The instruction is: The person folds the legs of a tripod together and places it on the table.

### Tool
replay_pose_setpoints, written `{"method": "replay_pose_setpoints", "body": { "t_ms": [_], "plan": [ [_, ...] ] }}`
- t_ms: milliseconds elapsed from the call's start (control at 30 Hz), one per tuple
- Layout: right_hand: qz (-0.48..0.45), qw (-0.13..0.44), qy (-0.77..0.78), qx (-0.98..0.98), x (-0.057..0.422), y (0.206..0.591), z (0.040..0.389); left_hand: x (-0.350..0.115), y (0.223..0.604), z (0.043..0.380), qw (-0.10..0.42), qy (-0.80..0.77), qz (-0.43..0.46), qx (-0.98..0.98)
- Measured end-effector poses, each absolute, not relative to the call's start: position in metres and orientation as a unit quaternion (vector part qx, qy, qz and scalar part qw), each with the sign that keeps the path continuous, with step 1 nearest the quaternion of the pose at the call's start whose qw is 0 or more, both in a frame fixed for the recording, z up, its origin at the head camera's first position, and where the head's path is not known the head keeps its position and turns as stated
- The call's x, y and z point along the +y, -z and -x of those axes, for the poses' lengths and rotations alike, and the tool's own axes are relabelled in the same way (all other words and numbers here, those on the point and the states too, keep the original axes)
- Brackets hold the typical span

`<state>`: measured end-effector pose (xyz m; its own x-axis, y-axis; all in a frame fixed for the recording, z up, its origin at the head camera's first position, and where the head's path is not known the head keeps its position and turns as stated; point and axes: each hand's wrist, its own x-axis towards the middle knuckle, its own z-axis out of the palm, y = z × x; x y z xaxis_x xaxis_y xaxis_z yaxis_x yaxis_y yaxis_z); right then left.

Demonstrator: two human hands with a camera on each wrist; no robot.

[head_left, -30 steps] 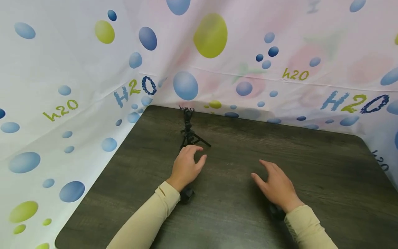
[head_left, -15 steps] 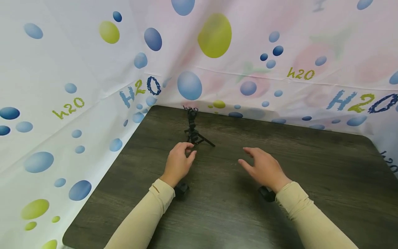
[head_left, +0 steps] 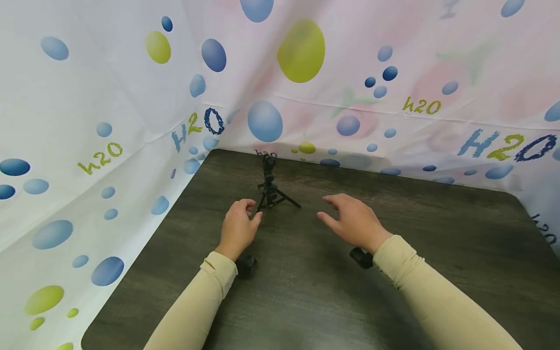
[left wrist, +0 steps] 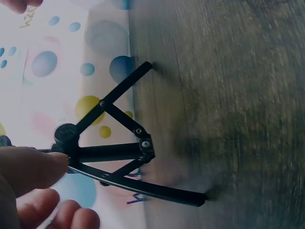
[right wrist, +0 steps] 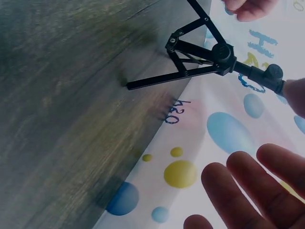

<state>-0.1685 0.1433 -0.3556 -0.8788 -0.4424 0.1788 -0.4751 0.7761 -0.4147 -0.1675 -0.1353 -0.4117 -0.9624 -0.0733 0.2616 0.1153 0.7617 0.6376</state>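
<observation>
A small black tripod (head_left: 269, 188) stands upright on the dark wooden table, its legs spread. In the head view my left hand (head_left: 238, 228) hovers just in front of it and to its left, fingers loosely bent and holding nothing. My right hand (head_left: 356, 221) is raised over the table to the tripod's right, thumb and fingers apart with nothing between them. The left wrist view shows the thumb (left wrist: 35, 167) overlapping the tripod's (left wrist: 109, 152) centre; whether they touch cannot be told there. Relaxed fingers (right wrist: 238, 191) appear below the tripod (right wrist: 205, 52) in the right wrist view.
A dark wood-grain table (head_left: 297, 301) with rounded corners spreads under both hands. White cloth (head_left: 144, 97) with blue and green dots and H2O lettering hangs along its left side and back. A dark wrist camera (head_left: 361, 257) sits under the right wrist, another (head_left: 246, 265) under the left.
My right hand has moved left and farther forward over the table, toward the tripod. The left hand has shifted left, uncovering more of the tripod's legs. The tripod stays where it stood.
</observation>
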Motion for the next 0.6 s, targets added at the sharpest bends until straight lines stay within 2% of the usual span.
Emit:
{"method": "replay_pose_setpoints", "body": {
  "t_ms": [267,600],
  "plan": [
    [-0.259,0.012,-0.232,-0.938,0.128,0.349,0.181,-0.140,0.418,0.173,0.055,0.353,-0.027,-0.934],
    [-0.276,0.010,-0.252,-0.927,0.112,0.340,0.197,-0.142,0.425,0.179,0.026,0.331,-0.028,-0.943]
  ]
}}
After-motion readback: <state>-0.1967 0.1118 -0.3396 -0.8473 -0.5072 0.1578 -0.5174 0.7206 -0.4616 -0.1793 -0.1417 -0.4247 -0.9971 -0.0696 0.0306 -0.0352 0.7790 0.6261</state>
